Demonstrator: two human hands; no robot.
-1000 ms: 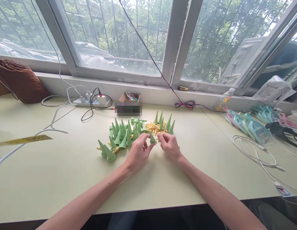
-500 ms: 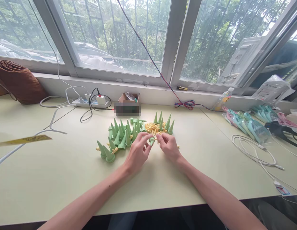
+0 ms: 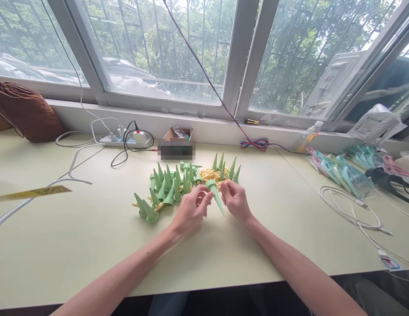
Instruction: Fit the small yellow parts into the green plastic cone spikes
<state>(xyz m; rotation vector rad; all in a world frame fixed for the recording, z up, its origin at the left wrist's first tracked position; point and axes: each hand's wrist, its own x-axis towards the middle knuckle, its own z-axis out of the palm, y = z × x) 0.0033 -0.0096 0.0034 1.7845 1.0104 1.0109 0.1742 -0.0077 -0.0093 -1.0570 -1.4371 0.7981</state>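
Observation:
My left hand point(image 3: 193, 205) pinches a green plastic watering spike point(image 3: 217, 197) by its wide collar, its pointed tip slanting down to the right. Close on the spike's right side is my right hand point(image 3: 235, 202), fingers curled together; what sits in them, if anything, is hidden. Behind my hands lies a pile of small yellow valve pieces point(image 3: 209, 175). Several more green spikes point(image 3: 168, 191) crowd to the left, mostly upright, and a few stand beside the yellow pile point(image 3: 221, 160). Yellow pieces stick out from the collars of some spikes point(image 3: 151, 213) at the front left.
A power strip point(image 3: 108, 139) with cables and a small cardboard box point(image 3: 182, 133) stand at the back. A bottle point(image 3: 308, 137), bagged pastel plastic items point(image 3: 347, 175) and coiled white cables point(image 3: 352, 208) lie right. A brown drawstring bag point(image 3: 28, 112) sits at far left.
The spike in my left hand has swung round, so its long tip now points down toward me. My right hand has drawn slightly away from the collar; the yellow piece at its fingertips no longer shows.

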